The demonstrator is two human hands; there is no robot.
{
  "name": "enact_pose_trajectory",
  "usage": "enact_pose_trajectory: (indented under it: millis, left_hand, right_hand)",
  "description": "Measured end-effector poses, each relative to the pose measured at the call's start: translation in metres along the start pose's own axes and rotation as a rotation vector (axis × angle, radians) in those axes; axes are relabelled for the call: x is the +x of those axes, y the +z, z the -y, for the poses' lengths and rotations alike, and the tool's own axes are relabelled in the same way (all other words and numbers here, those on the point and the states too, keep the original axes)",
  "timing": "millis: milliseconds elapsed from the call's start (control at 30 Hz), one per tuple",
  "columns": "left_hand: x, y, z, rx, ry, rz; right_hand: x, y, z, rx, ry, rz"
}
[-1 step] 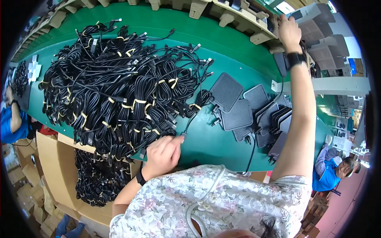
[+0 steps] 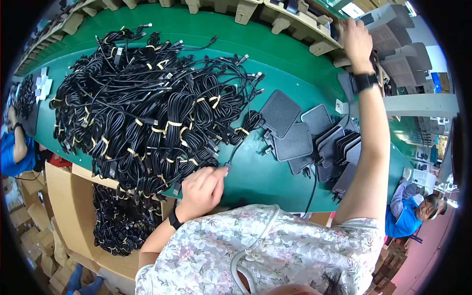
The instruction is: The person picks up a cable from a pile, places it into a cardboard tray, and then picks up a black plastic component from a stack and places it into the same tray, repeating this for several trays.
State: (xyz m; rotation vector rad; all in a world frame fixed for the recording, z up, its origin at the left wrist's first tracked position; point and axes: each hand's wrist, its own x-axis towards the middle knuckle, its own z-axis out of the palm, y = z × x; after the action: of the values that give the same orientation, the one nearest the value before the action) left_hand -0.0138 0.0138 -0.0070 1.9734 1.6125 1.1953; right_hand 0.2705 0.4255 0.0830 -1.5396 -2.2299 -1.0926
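My left hand (image 2: 202,188) rests at the near edge of the green table, thumb and forefinger closed on the plug end of a black cable (image 2: 238,149). Beside it spreads a big heap of black cables (image 2: 167,105), coiled and tied with cream bands. My right hand (image 2: 357,42) reaches to the far right, fingers bent at the end of a moulded cardboard tray (image 2: 324,45); what they grip is hidden. A dark flat device (image 2: 346,84) stands beside that wrist. Several grey mesh-faced pads (image 2: 281,114) with short plugs lie between my arms, some overlapping, some in a row.
An open carton (image 2: 66,206) holding more banded cables stands below the table's near left edge. A pale metal bar (image 2: 418,105) runs right of my right forearm. Grey box-like stands (image 2: 400,64) are at the upper right. People in blue (image 2: 405,221) sit at both sides.
My right hand has drawn back slightly toward me, its wrist lower beside the dark device. My left hand and the cable in it have stayed in place.
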Motion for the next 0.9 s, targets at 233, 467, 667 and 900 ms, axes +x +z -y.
enact_pose_trajectory:
  millis: [233, 467, 667, 900]
  left_hand:
    - [-0.011, -0.004, 0.001, 0.066, 0.000, -0.016]
    - [0.001, 0.003, -0.017, 0.013, 0.016, -0.032]
    - [0.053, 0.027, -0.045, 0.085, 0.086, -0.138]
    - [0.072, 0.035, -0.036, -0.863, -0.294, 0.299]
  right_hand:
    - [-0.117, -0.120, 0.107, 0.555, -0.325, 0.572]
    - [-0.131, -0.131, 0.104, 0.900, -0.236, 0.399]
    - [-0.140, -0.211, 0.106, 1.639, 0.054, 0.799]
    - [-0.146, -0.194, 0.102, 1.809, 0.047, 0.655]
